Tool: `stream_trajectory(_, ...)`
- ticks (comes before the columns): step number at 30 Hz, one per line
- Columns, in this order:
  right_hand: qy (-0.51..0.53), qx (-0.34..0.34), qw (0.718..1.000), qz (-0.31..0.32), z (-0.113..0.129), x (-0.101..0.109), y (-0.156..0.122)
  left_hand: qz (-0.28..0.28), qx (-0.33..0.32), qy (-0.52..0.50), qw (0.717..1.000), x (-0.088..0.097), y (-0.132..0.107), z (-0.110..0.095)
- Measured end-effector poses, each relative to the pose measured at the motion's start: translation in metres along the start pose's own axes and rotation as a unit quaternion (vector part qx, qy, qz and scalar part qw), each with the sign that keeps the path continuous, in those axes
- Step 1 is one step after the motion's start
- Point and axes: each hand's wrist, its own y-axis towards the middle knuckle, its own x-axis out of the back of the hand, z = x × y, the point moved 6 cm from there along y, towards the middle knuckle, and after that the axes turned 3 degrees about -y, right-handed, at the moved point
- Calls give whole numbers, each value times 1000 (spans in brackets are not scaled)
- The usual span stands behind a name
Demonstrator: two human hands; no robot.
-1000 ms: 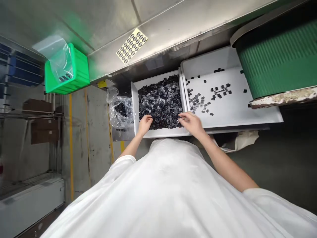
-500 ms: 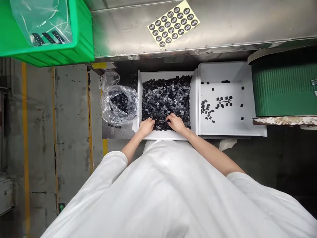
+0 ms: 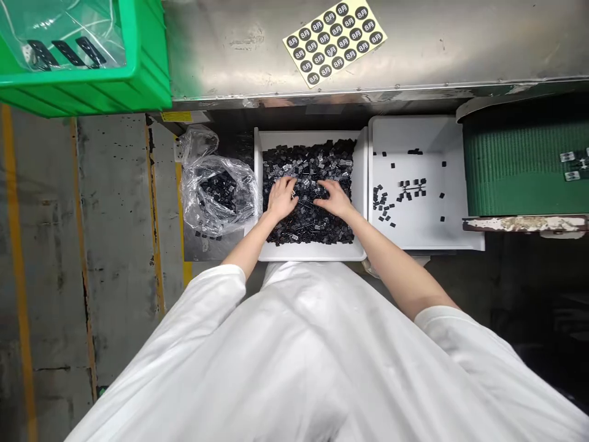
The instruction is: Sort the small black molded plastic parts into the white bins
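A white tray (image 3: 258, 184) in front of me is heaped with several small black parts (image 3: 317, 162). My left hand (image 3: 280, 197) lies palm down on the heap near its middle, fingers spread flat. Just to its right, my right hand (image 3: 335, 197) rests on the same heap, fingers stretched toward the left hand. Neither hand visibly holds a part. A second white tray (image 3: 423, 230) to the right carries a few scattered black parts (image 3: 385, 202).
A clear plastic bag (image 3: 216, 193) with black parts sits left of the full tray. A green bin (image 3: 138, 80) is at upper left, a green ribbed belt (image 3: 515, 166) at right. A sticker sheet (image 3: 335, 42) lies on the steel surface behind.
Both hands moved from the near edge of the full tray up onto the middle of the heap. The camera view shifted down and steadied over the trays.
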Motion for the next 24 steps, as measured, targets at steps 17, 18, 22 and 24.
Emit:
stream_trajectory(17, -223, 59, 973, -2, 25, -7, -88, 85, -43, 53, 994, 6, 62, -20)
stream_trajectory(18, -224, 56, 973, -6, 23, -4, -90, 78, -45, 51, 995, 6, 69, -24)
stream_trajectory(22, -243, 122, 960, 74, 35, -20, -107, 131, -50, 92, 986, -12, 101, -38)
stream_trajectory(24, -261, 144, 948, 109, 45, -34, -115, 178, -47, 123, 975, -25, 110, -42)
